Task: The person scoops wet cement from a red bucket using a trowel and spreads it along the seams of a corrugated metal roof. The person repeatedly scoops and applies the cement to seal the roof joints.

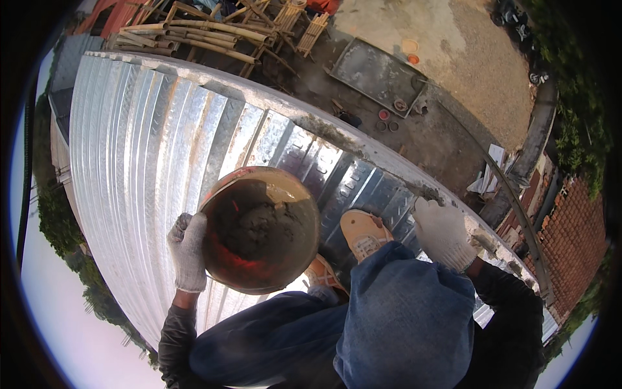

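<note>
A round bucket (299, 241) with wet grey mortar (258, 223) in it rests tilted in front of me on the corrugated metal sheet (139, 123). My left hand (189, 249), in a whitish knit glove, is closed at the bucket's left rim. My right hand (442, 233), in a matching glove, is closed beside the concrete wall edge (363, 144). Whatever it grips is hidden by the glove. A small dark patch of mortar (426, 191) lies on the edge just beyond that hand. My tan shoes (365, 233) stand on the metal between bucket and wall.
Beyond the wall edge the ground lies well below. Down there are a flat mixing tray (372, 74), several small buckets (383, 115), stacked bamboo poles (207, 35) and a sandy heap (486, 84). A brick surface (573, 227) is at the right.
</note>
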`<action>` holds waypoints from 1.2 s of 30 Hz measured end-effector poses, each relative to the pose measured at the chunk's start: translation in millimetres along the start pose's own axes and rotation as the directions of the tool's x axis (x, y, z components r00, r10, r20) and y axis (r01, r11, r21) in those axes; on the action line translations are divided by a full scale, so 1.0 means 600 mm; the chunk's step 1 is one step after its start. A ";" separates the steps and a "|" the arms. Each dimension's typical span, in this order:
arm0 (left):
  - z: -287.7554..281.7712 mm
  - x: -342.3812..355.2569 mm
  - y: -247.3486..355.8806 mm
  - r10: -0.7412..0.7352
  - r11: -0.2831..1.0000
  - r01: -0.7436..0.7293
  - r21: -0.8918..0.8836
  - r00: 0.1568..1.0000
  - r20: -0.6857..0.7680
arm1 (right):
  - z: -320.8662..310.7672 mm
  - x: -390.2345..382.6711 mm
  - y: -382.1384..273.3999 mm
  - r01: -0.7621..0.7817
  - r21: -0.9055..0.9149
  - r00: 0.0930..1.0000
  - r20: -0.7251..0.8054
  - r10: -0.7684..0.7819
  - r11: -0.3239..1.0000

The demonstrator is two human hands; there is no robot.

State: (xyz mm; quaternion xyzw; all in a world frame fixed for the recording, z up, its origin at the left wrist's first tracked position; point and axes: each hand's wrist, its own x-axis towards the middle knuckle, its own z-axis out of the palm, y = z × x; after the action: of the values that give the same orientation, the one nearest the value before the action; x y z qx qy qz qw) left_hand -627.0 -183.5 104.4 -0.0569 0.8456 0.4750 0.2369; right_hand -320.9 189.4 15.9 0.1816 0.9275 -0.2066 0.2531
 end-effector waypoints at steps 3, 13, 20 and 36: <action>0.010 -0.005 0.009 0.003 1.000 -0.003 -0.011 1.000 0.006 | -0.006 -0.007 -0.005 -0.094 0.155 0.996 0.004 0.094 0.983; 0.003 -0.012 0.015 0.030 0.994 -0.031 0.103 0.999 0.014 | -0.018 0.013 -0.053 -0.001 0.396 0.988 -0.139 0.062 0.918; 0.042 -0.024 0.024 0.072 0.988 -0.079 0.130 0.996 0.054 | -0.150 0.058 -0.115 0.484 0.162 0.857 0.113 -0.504 0.860; 0.079 -0.066 0.042 0.099 0.977 -0.106 0.185 0.994 0.043 | -0.100 0.170 -0.145 0.855 0.112 0.477 0.211 -0.853 0.506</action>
State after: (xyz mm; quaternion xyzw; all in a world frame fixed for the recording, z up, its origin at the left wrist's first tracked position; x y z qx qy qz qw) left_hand -583.5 -135.4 121.4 0.0174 0.8841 0.4060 0.2307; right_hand -465.2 167.4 32.8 -0.3307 0.8579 -0.3210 0.2270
